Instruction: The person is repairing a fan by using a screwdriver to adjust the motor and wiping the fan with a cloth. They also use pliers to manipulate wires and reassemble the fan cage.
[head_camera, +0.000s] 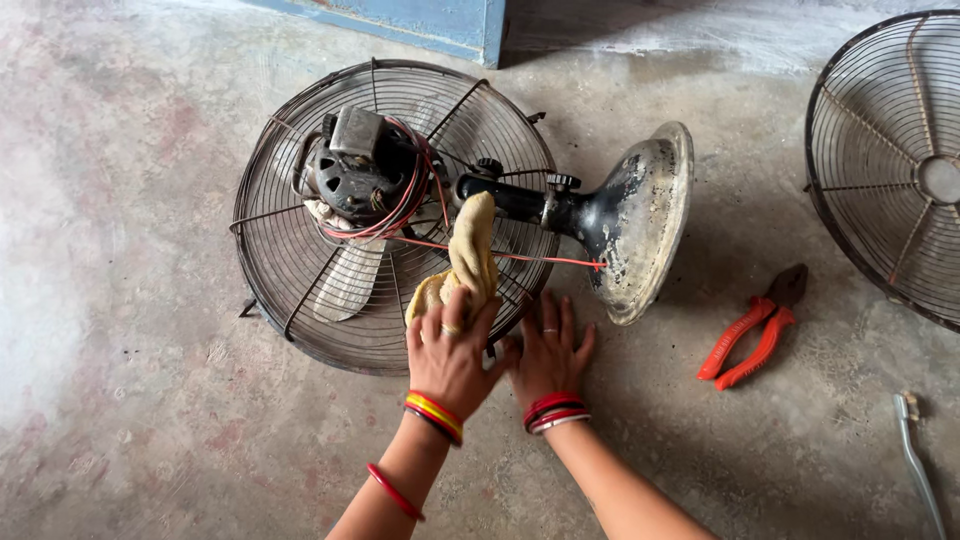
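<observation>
Cloth (468, 262), yellow, soft and crumpled, lies draped over the wire guard (290, 250) of a table fan laid face down on the floor, its upper end resting against the dark neck of the stand just beyond the fingertips. The left hand (450, 355) holds the lower end of the cloth, fingers (455, 318) curled and clamped on the fabric. The right hand (550, 350) lies flat on the concrete floor (130, 400) just beside the left, fingers spread apart and gripping nothing, apparently bracing the body. Judgement: the step appears to be wiping the guard and neck; it would go best with the cloth bunched firmly so it does not snag on wire ends, strokes run along the wires rather than across them, and care kept around the loose red wires (405, 195) that trail from the exposed motor (355, 165) ahead of the fingers. The guard is thin round metal wire, dull and grimy, with a pale blade visible beneath. The motor is dark, boxy on top, oily-looking. The round base (640, 220) is a shallow dish of worn, blotched metal, tipped on edge. Well to the right of the fingers lie red-handled pliers (750, 330); a second wire guard (890, 160) sits further off. The floor is rough, stained concrete.
</observation>
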